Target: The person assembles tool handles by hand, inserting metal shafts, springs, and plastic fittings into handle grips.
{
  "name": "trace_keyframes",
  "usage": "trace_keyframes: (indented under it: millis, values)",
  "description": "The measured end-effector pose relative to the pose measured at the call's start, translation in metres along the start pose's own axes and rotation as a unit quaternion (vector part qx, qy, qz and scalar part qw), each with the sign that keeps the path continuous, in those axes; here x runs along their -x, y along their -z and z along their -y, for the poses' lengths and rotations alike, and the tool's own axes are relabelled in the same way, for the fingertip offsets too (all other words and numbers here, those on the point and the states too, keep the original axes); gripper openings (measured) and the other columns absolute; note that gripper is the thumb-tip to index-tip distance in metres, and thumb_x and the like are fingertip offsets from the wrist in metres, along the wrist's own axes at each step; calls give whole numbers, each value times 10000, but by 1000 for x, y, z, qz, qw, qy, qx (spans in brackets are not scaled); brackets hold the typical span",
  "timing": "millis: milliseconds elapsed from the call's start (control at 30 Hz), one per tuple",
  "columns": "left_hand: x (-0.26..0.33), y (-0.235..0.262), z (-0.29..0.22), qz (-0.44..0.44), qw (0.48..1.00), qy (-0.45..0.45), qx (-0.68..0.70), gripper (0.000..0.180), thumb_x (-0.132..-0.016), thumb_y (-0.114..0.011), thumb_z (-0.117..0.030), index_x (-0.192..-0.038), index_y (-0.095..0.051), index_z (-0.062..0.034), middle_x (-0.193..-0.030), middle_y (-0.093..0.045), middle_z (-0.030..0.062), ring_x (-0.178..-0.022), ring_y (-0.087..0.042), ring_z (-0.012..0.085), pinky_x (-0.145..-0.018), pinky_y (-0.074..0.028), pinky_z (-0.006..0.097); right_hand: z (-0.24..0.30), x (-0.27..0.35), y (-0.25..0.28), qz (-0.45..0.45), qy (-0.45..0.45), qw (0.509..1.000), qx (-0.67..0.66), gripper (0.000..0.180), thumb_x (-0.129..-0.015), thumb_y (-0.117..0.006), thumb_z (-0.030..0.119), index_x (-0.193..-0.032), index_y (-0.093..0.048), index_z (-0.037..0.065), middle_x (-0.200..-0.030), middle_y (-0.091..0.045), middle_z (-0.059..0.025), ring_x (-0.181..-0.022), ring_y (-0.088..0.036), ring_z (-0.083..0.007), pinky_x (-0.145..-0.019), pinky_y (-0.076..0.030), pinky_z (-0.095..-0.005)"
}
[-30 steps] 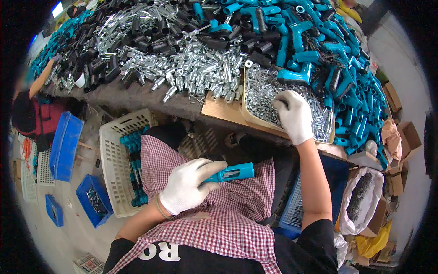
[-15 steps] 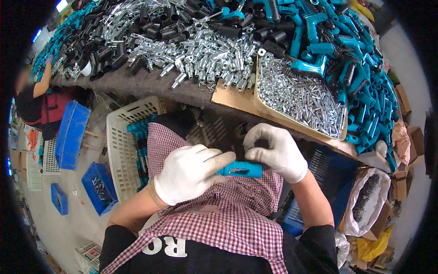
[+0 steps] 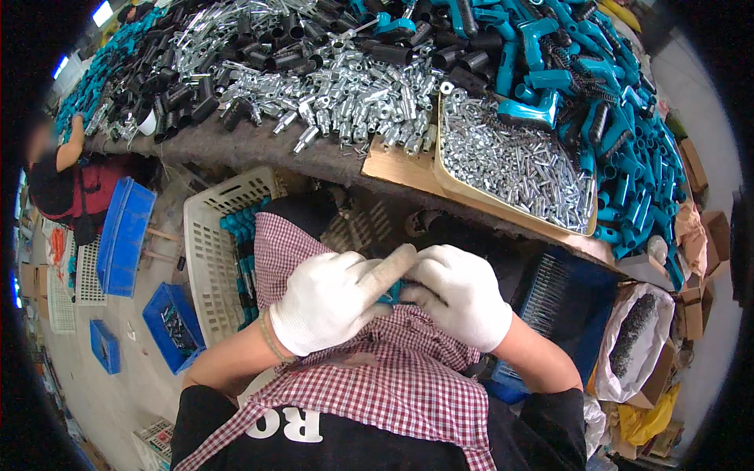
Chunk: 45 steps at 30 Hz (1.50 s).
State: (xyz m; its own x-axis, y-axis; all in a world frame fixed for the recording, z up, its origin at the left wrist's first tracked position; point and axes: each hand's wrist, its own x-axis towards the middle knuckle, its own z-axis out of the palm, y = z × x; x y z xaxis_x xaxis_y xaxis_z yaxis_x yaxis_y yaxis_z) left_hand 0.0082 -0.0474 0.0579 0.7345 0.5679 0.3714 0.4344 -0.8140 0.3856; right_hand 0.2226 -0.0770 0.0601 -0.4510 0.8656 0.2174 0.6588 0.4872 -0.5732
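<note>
Both my hands wear white knit gloves and meet over my checked apron (image 3: 385,377). Between them is a teal plastic tool housing (image 3: 390,293), mostly covered by the fingers. My left hand (image 3: 326,298) grips it from the left, its index finger stretched across the top. On the right side, my right hand (image 3: 459,294) closes around the other end with bent fingers. Whether a small part is also pinched in the right fingers is hidden.
Ahead, the bench holds metal fittings (image 3: 353,98), black sleeves (image 3: 275,55), teal housings (image 3: 542,47) and a tray (image 3: 448,177) of small metal pieces. At my left stands a white crate (image 3: 206,259) near blue bins (image 3: 126,235); a blue crate (image 3: 581,314) is at right. Another person (image 3: 63,173) works far left.
My right hand has moved down and left onto the teal housing, which was visible between the hands and is now largely covered. The left hand stays on it, its index finger reaching farther over.
</note>
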Motion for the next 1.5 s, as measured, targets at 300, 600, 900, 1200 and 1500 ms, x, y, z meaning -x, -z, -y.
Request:
trace_keyframes:
  millis: [300,600,900,1200,1500]
  values:
    - [-1,-8,-4,53,988,123,75,730,-683,-799,-227,-1321,-505,-31,-919,-659,162,-809,-662,346,-702,-536,408,-7,12,-13,-25,39,996,75,547,-592,-802,111,-1090,-596,16,-1064,-623,-136,-940,-613,-322,-809,-499,-400]
    - [-2,-16,4,6,952,213,220,432,-744,-745,-93,-1152,-624,-20,-1096,-655,197,-1000,-663,331,-850,-528,373,-73,-39,46,-268,-33,951,151,137,-736,-679,64,-869,-701,43,-880,-651,-125,-889,-611,-316,-810,-479,-385]
    - [4,-21,2,-27,936,242,253,459,-723,-764,-84,-1157,-626,-27,-1083,-664,165,-986,-669,312,-849,-527,363,-116,-52,44,-270,-84,921,267,99,-743,-721,145,-799,-662,89,-781,-612,-92,-792,-579,-311,-733,-463,-415]
    - [1,-19,2,-57,908,271,314,442,-778,-749,-130,-1184,-616,-19,-1071,-678,159,-956,-689,253,-837,-527,329,-107,-51,42,-232,-118,924,281,103,-740,-726,153,-779,-661,83,-806,-622,-101,-803,-578,-319,-740,-460,-424]
    - [4,-21,15,-58,756,364,541,463,-831,-667,-113,-1245,-548,56,-1038,-654,124,-883,-632,147,-789,-516,294,-48,-39,36,-304,-172,935,-65,87,-741,-706,48,-816,-673,17,-814,-688,-105,-783,-674,-209,-754,-521,-329]
